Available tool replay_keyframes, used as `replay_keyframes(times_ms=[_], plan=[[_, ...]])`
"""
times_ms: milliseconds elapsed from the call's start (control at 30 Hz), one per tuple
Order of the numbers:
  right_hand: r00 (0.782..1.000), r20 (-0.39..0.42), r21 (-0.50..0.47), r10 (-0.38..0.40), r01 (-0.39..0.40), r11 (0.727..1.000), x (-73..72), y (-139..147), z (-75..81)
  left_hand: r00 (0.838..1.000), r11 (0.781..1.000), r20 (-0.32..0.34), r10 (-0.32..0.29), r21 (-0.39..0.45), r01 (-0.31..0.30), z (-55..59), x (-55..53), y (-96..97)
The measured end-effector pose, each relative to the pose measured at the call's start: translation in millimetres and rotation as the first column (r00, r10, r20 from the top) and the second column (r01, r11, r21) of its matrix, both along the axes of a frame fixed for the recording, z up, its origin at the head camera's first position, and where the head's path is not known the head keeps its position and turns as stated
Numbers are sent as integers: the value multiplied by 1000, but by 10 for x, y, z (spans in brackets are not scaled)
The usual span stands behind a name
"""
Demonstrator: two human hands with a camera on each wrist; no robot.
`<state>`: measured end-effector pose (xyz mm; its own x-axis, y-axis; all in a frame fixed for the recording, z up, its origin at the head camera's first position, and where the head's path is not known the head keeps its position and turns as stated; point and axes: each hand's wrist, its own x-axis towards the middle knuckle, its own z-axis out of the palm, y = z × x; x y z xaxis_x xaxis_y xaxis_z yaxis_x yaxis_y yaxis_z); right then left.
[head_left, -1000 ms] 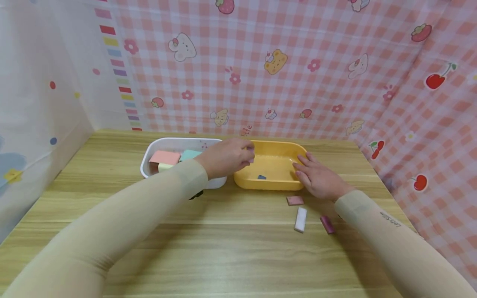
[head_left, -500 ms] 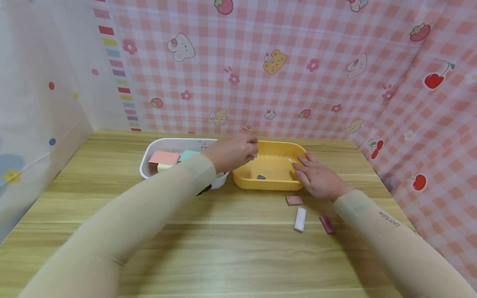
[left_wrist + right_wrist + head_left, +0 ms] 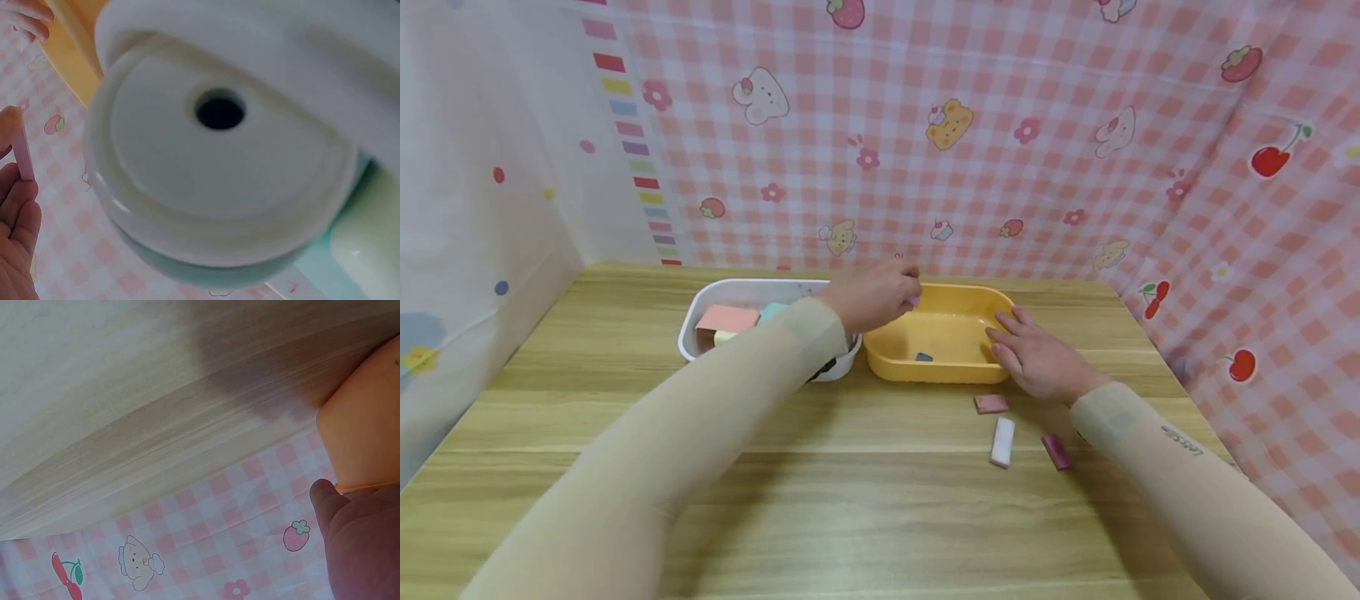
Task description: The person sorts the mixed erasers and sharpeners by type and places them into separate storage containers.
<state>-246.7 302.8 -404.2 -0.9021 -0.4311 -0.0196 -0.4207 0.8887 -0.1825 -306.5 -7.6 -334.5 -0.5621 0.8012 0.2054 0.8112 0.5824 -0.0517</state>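
My left hand [image 3: 874,295] is raised over the gap between a white tub [image 3: 688,325] and a yellow tub [image 3: 940,372]. Between its thumb and fingers it pinches a thin lilac rectangular block [image 3: 22,153], seen edge-on in the left wrist view. My right hand [image 3: 1037,357] rests on the right rim of the yellow tub, fingers spread and reaching over it. A small blue-grey block [image 3: 924,357] lies inside that tub. On the table in front are a pink block [image 3: 992,404], a white block [image 3: 1002,442] and a dark magenta block [image 3: 1056,452].
The white tub holds a pink box-like piece [image 3: 727,318], a cream piece [image 3: 722,337] and a teal piece [image 3: 772,311], partly behind my left arm. A blurred white round part with a hole [image 3: 219,169] fills the left wrist view. A checked cloth [image 3: 880,192] hangs behind.
My left hand has moved slightly right and up, from over the white tub's right end towards the yellow tub's left end, still holding the lilac block. The right hand stays on the rim.
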Motion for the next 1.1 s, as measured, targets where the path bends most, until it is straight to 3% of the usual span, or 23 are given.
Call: replay_keyframes(times_ms=[367,733,1100], plan=[[1000,-8,-7,11,-11,1000,12,-4,9,999,999,45,4,-44,-2,20,-53,106],[1000,-12,1,11,-11,1000,4,-5,6,999,999,18,-37,-37,38,-48,-103,216],[1000,5,-5,1,-1,1000,15,-4,8,1000,999,-6,-3,-54,3,-56,-53,291]])
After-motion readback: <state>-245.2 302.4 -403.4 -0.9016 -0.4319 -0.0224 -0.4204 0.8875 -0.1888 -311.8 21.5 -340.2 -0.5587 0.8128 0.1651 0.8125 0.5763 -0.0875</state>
